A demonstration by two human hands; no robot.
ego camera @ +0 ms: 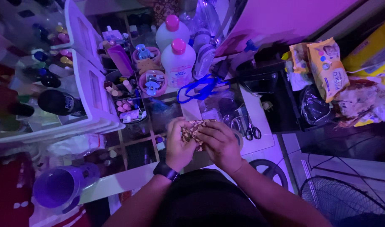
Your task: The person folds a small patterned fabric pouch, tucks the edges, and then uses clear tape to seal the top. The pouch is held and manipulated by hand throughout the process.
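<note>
Both my hands meet over the shelf top at centre. My left hand [178, 143], with a dark watch at the wrist, and my right hand [219, 143] together grip a small patterned brown and tan piece of cloth or packet [191, 128]. Only its upper edge shows between my fingers. Scissors [249, 129] lie just right of my right hand.
Two white bottles with pink caps [178, 63] stand behind, next to pink cups of clips [151, 84] and a blue strap [201, 87]. A white rack of bottles [81, 90] is at left, a purple cup [60, 187] lower left, wipes packs [327, 67] at right, a fan grille [348, 201] lower right.
</note>
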